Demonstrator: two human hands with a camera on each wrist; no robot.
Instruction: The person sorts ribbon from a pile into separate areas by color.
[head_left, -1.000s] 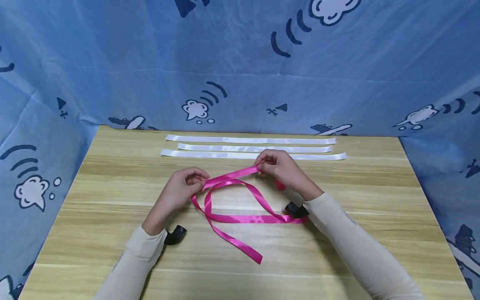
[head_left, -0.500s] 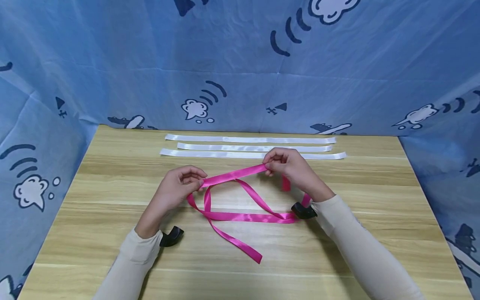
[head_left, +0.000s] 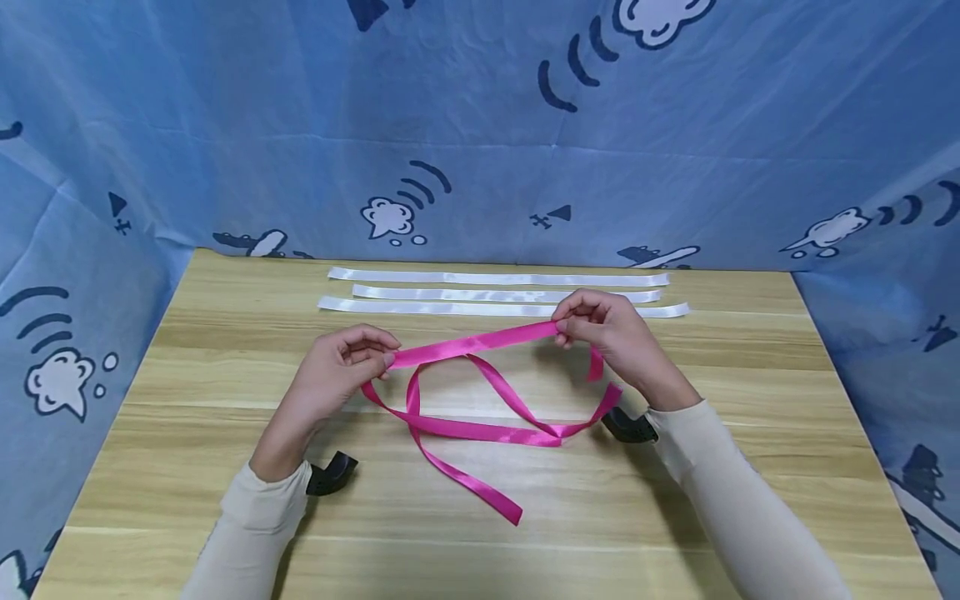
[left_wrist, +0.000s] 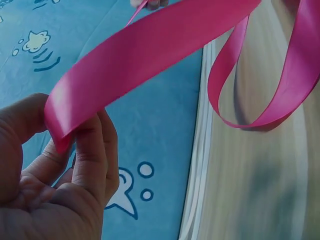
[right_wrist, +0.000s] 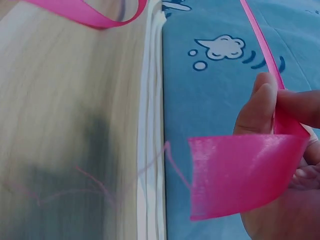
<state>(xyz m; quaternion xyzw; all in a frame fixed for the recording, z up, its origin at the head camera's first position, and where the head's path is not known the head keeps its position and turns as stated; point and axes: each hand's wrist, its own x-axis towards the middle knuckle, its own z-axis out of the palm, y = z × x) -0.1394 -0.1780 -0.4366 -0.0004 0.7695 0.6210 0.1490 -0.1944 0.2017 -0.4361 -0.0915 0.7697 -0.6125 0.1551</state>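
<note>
A glossy pink ribbon (head_left: 474, 343) stretches between the two hands in the head view, rising slightly to the right. My left hand (head_left: 337, 367) pinches it between thumb and fingers; beyond that pinch it curves down toward the table. At the other side my right hand (head_left: 611, 342) pinches it near one end, and a short tail hangs below the fingers. The right wrist view shows that cut end (right_wrist: 245, 175) close up, with fine loose threads trailing from it. More pink ribbon (head_left: 480, 431) lies below in crossing loops, with ends at the lower middle and by the right wrist.
Three white ribbons (head_left: 498, 279) lie side by side along the back of the wooden table (head_left: 225, 533). A blue patterned cloth (head_left: 480, 100) hangs behind and at both sides. Black wrist mounts (head_left: 332, 475) stick out from the cuffs.
The hands have drawn apart, the right moving rightward and the left slightly leftward, so a longer length of pink ribbon spans between them. An end near the right wrist has come into view.
</note>
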